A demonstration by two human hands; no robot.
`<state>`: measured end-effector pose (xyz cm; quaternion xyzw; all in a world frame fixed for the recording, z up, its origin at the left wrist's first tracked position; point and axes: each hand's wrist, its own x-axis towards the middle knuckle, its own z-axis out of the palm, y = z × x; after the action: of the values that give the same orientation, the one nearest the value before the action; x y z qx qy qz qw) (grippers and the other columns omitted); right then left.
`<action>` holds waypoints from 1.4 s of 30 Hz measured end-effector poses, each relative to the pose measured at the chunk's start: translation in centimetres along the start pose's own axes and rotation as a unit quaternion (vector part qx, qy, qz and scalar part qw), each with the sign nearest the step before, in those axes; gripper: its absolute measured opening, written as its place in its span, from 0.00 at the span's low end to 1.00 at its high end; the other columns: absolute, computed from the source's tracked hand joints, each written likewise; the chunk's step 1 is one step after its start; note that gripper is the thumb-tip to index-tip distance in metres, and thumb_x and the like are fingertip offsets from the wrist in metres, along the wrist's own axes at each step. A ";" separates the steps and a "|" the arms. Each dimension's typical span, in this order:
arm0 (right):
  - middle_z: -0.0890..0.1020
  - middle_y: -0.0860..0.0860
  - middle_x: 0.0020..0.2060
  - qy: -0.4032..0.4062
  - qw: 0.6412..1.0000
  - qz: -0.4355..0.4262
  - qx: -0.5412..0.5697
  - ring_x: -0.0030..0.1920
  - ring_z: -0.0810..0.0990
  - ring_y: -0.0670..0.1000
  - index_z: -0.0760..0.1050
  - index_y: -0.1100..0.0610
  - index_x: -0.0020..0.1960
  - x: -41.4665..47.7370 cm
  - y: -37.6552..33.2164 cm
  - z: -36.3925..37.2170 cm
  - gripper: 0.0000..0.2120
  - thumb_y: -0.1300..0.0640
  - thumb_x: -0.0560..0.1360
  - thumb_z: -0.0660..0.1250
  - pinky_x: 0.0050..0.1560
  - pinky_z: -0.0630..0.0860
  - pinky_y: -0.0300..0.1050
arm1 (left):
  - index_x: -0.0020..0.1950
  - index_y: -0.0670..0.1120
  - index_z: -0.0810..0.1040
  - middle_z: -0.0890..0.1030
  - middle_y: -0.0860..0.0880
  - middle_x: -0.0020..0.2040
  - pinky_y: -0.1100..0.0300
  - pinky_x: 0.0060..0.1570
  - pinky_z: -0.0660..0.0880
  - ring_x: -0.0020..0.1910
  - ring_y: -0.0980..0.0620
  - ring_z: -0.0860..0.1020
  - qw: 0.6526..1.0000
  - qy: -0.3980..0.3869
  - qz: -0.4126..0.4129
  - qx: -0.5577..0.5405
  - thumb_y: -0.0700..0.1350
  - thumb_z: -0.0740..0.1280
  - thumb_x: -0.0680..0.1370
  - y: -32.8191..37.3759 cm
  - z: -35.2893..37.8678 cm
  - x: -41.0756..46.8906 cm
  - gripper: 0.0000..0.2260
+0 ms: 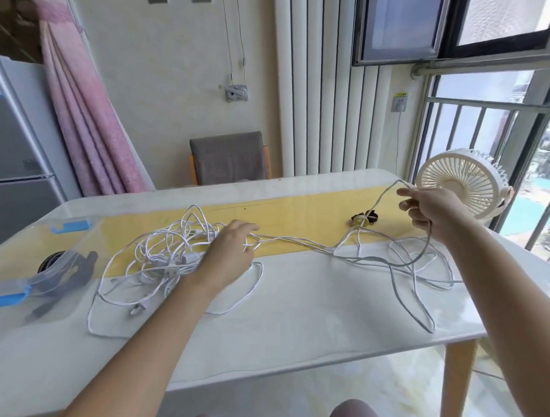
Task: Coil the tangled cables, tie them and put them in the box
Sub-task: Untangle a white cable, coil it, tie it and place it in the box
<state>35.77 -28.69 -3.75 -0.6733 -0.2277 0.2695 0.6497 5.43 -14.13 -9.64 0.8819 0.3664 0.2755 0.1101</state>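
A tangle of white cables [166, 251] lies on the left half of the table, with strands running right to looser loops [402, 269]. My left hand [231, 253] rests on the right edge of the tangle, fingers curled around a few strands. My right hand [429, 207] is raised above the table's right side and grips one white cable, which hangs down in a long loop. A clear plastic box [25, 271] with blue clips stands at the left edge; dark items lie inside it.
A white desk fan [465, 180] stands at the table's far right corner, just behind my right hand. A small bundle of dark ties [364, 218] lies on the yellow strip. A grey chair [228, 158] stands beyond the table.
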 end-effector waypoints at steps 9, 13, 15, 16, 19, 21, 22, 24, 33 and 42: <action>0.69 0.65 0.66 0.149 0.819 -0.147 -0.535 0.64 0.67 0.64 0.69 0.64 0.67 -1.3 1.7 -1.8 0.20 0.67 0.74 0.58 0.63 0.64 0.51 | 0.73 0.46 0.65 0.68 0.46 0.72 0.60 0.67 0.61 0.70 0.47 0.66 0.985 -0.170 0.029 -0.030 0.34 0.54 0.79 5.7 9.5 6.0 0.23; 0.79 0.54 0.42 -0.060 0.850 -0.186 -0.490 0.44 0.75 0.55 0.80 0.59 0.47 -2.2 3.1 0.4 0.17 0.45 0.78 0.63 0.44 0.68 0.47 | 0.72 0.47 0.67 0.71 0.44 0.70 0.56 0.68 0.63 0.68 0.47 0.69 0.973 -0.223 0.019 -0.049 0.43 0.59 0.80 6.3 11.9 7.2 0.20; 0.73 0.51 0.32 -0.171 0.829 -0.132 -0.515 0.35 0.71 0.51 0.74 0.58 0.36 -2.5 3.6 0.7 0.20 0.42 0.75 0.65 0.36 0.67 0.47 | 0.64 0.51 0.75 0.75 0.44 0.63 0.52 0.65 0.66 0.62 0.46 0.74 0.978 -0.204 0.017 -0.046 0.48 0.62 0.78 6.4 12.8 7.8 0.14; 0.75 0.50 0.32 -0.198 0.824 -0.128 -0.515 0.35 0.73 0.51 0.75 0.56 0.37 -2.7 3.7 0.8 0.15 0.46 0.76 0.66 0.36 0.70 0.44 | 0.58 0.53 0.77 0.76 0.45 0.60 0.52 0.63 0.67 0.59 0.46 0.76 0.980 -0.190 0.012 -0.053 0.50 0.63 0.77 6.6 12.9 7.8 0.11; 0.80 0.51 0.32 -0.233 0.879 -0.171 -0.379 0.34 0.80 0.52 0.78 0.60 0.42 -2.9 3.7 0.7 0.11 0.60 0.80 0.61 0.40 0.76 0.45 | 0.52 0.53 0.77 0.76 0.48 0.56 0.54 0.63 0.67 0.54 0.47 0.76 0.981 -0.171 0.033 -0.085 0.49 0.65 0.76 6.8 12.9 8.0 0.06; 0.75 0.48 0.25 -0.237 0.913 -0.157 -0.293 0.25 0.74 0.46 0.76 0.59 0.42 -3.1 2.9 0.6 0.13 0.58 0.82 0.58 0.30 0.72 0.38 | 0.47 0.51 0.77 0.78 0.50 0.50 0.58 0.54 0.70 0.50 0.49 0.76 0.971 -0.187 0.044 -0.140 0.45 0.66 0.75 7.0 12.1 7.8 0.02; 0.71 0.46 0.23 -0.239 0.916 -0.159 -0.279 0.23 0.69 0.44 0.76 0.59 0.41 -3.4 2.3 0.5 0.13 0.57 0.82 0.58 0.27 0.67 0.35 | 0.44 0.50 0.76 0.79 0.50 0.44 0.61 0.47 0.71 0.45 0.50 0.76 0.962 -0.202 0.037 -0.178 0.44 0.66 0.76 7.1 11.5 7.6 0.01; 0.66 0.44 0.22 -0.226 0.913 -0.181 -0.288 0.23 0.62 0.43 0.79 0.59 0.41 -3.6 1.2 0.6 0.13 0.56 0.80 0.61 0.25 0.61 0.34 | 0.43 0.47 0.74 0.79 0.51 0.37 0.65 0.38 0.69 0.39 0.51 0.76 0.960 -0.174 0.037 -0.214 0.42 0.64 0.78 7.0 9.9 7.8 0.04; 0.78 0.50 0.30 0.140 0.900 -0.269 -0.313 0.30 0.74 0.48 0.82 0.58 0.46 -0.5 -3.3 -2.0 0.07 0.56 0.75 0.68 0.34 0.66 0.42 | 0.39 0.41 0.70 0.79 0.46 0.29 0.63 0.26 0.75 0.19 0.60 0.75 0.820 0.243 -0.232 -0.464 0.40 0.53 0.82 -0.5 -2.7 11.3 0.13; 0.72 0.49 0.31 -0.057 0.819 -0.250 -0.513 0.33 0.72 0.51 0.77 0.62 0.53 -5.7 -11.9 2.1 0.16 0.53 0.83 0.55 0.37 0.74 0.46 | 0.72 0.41 0.64 0.68 0.42 0.71 0.56 0.63 0.66 0.68 0.45 0.68 0.964 0.010 -0.181 -0.193 0.35 0.58 0.76 1.7 -5.9 9.1 0.23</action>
<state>30.63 -30.26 8.50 -0.8125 -0.5303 -0.0199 0.2412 8.37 -8.96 -0.41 0.7597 0.4611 0.3256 0.3227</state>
